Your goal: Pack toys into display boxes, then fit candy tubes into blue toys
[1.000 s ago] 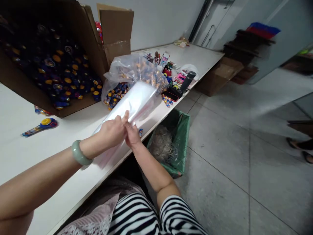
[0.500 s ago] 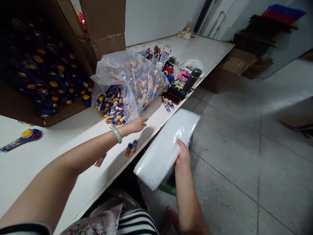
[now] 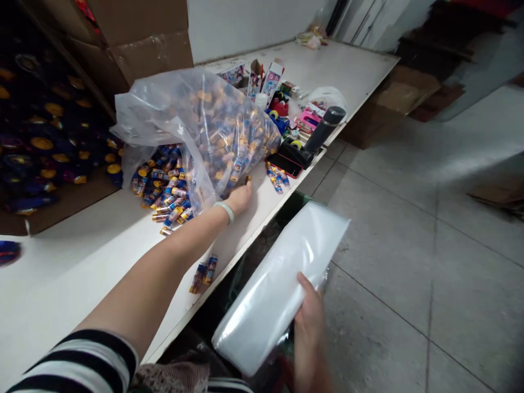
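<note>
My left hand, with a pale bangle at the wrist, reaches to the table beside a large clear plastic bag. Its fingers are curled and partly hidden, with the yellow end of a small printed tube showing at their tips. Many similar blue-and-yellow tubes fill the bag and spill from its mouth. Over the table's front edge, my right hand grips a flat, folded stack of clear plastic bags, thumb on top. Two tubes lie near the edge below my left forearm.
A cardboard box of dark blue items with yellow discs stands at the left. Beyond the bag are a phone, several loose tubes, a tape dispenser and a dark bottle. Cartons stand on the floor.
My left hand has moved forward to the small tube by the bag, and its fingers have curled. The plastic stack in my right hand sits lower in view. The view has shifted slightly.
</note>
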A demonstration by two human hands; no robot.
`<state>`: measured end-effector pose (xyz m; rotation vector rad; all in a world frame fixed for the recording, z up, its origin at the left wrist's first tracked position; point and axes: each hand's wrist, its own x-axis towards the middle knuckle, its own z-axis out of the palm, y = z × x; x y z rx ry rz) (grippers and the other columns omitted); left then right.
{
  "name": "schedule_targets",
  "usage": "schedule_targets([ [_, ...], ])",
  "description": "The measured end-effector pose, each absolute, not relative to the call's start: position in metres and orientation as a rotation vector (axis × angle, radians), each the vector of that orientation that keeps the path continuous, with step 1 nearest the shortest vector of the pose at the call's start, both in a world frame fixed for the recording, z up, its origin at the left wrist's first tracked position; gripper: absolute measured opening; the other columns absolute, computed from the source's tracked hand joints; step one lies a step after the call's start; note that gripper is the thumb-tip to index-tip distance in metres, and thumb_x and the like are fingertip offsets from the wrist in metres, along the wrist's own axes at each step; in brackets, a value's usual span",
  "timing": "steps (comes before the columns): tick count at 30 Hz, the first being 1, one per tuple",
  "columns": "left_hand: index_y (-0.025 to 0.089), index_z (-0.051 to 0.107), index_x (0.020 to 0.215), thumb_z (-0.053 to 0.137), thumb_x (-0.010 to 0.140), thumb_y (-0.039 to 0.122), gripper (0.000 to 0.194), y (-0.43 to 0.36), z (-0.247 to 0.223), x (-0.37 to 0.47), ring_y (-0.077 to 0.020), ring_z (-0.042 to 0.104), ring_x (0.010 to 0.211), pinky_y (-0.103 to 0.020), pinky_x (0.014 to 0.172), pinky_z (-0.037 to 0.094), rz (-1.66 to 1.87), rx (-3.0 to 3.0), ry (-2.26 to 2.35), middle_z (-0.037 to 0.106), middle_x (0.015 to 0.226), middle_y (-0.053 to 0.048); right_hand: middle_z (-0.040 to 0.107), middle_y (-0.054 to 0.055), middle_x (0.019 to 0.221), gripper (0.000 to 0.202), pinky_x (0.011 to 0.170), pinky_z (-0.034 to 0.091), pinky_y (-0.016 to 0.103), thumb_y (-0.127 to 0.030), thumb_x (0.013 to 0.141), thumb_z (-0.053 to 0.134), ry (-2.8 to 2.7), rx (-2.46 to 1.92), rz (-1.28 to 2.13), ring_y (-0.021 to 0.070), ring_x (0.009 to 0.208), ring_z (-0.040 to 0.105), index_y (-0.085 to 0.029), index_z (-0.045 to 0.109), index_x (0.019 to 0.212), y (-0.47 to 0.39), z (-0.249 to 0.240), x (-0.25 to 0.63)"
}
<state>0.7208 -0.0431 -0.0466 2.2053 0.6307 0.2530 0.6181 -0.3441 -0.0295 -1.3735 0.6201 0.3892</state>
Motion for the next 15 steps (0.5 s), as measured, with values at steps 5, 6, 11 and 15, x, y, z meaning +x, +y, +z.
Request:
schedule_targets([
  [5, 0.001, 0.060, 0.128, 0.059, 0.073, -0.002, 0.055, -0.046, -0.041, 0.750, -0.0420, 0.059, 0.117, -0.049, 0.108, 0.038, 0.177, 2.198, 0.514, 0.061, 0.117, -0.030, 0.078, 0.002, 0.091, 0.050, 0.074, 0.064, 0.035, -0.038, 0.054, 0.083, 0.656, -1.360, 0.408, 0.0246, 0.081, 0.074, -0.020, 0.070, 0.099, -0.344, -0.034, 0.624],
  [6, 0.003, 0.057, 0.132, 0.059, 0.074, -0.001, 0.058, -0.048, -0.038, 0.757, -0.0401, 0.060, 0.116, -0.047, 0.107, 0.040, 0.177, 2.187, 0.482, 0.060, 0.121, -0.028, 0.078, 0.002, 0.089, 0.049, 0.073, 0.064, 0.035, -0.039, 0.054, 0.083, 0.669, -1.365, 0.402, 0.0250, 0.080, 0.074, -0.021, 0.070, 0.097, -0.344, -0.034, 0.625],
  [11, 0.005, 0.048, 0.141, 0.057, 0.082, 0.006, 0.060, -0.058, -0.010, 0.755, -0.0402, 0.057, 0.119, -0.047, 0.107, 0.040, 0.147, 2.305, 0.336, 0.056, 0.128, -0.025, 0.078, 0.004, 0.090, 0.046, 0.074, 0.064, 0.037, -0.036, 0.051, 0.085, 0.600, -1.376, 0.404, 0.0293, 0.089, 0.075, -0.025, 0.072, 0.093, -0.335, -0.022, 0.634],
  [15, 0.007, 0.058, 0.122, 0.062, 0.079, 0.008, 0.043, -0.041, 0.016, 0.694, -0.0428, 0.046, 0.127, -0.053, 0.112, 0.032, 0.214, 2.645, 0.188, 0.054, 0.125, -0.024, 0.078, 0.004, 0.093, 0.050, 0.080, 0.062, 0.037, -0.033, 0.053, 0.085, 0.425, -1.353, 0.527, 0.0273, 0.090, 0.074, -0.019, 0.071, 0.099, -0.310, -0.008, 0.647],
])
